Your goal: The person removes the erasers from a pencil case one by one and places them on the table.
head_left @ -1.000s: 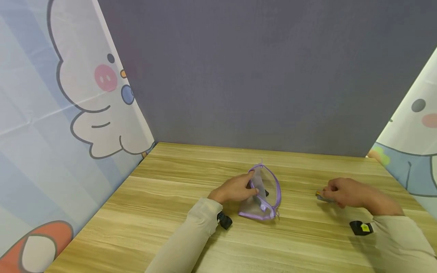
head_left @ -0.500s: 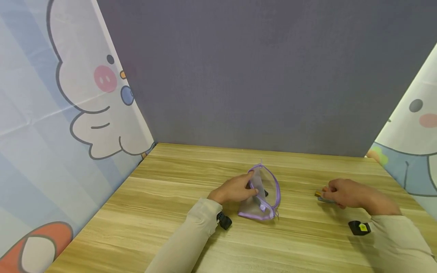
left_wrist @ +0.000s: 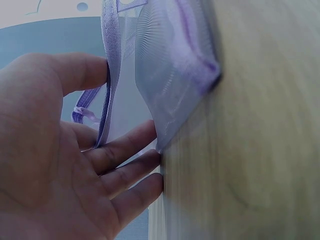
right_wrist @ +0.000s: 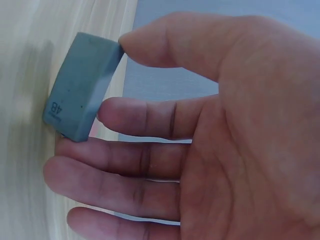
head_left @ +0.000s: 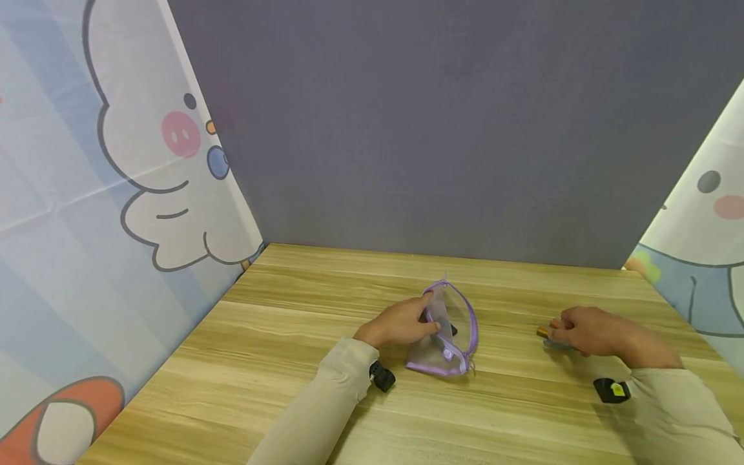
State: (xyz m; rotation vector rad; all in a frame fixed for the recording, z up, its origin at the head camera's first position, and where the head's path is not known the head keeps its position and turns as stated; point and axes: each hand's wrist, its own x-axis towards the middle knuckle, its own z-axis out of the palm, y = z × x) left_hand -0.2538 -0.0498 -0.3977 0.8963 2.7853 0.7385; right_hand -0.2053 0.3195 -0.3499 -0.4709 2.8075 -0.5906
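Observation:
A see-through mesh zip pouch (head_left: 434,357) with purple edging lies on the table with its mouth apart. My left hand (head_left: 401,321) pinches the near rim between thumb and fingers, the other fingers against the mesh (left_wrist: 165,75). Something small and dark (head_left: 454,329) shows inside the pouch; its kind is unclear. To the right, my right hand (head_left: 593,330) holds a grey-green block eraser (right_wrist: 82,85) marked 4B, between thumb and fingertips, just at the table surface. A yellow-orange patch (head_left: 543,331) shows beside the eraser in the head view.
The wood-grain table (head_left: 290,310) meets a dark grey panel (head_left: 436,129) at the back. Cartoon-printed cloths (head_left: 52,258) hang at left and right. A black wrist camera (head_left: 382,376) sits on the left cuff, another (head_left: 611,390) on the right.
My right hand has shifted very slightly toward me, and more of the yellow-orange patch by the eraser shows. The left hand and pouch stay in place.

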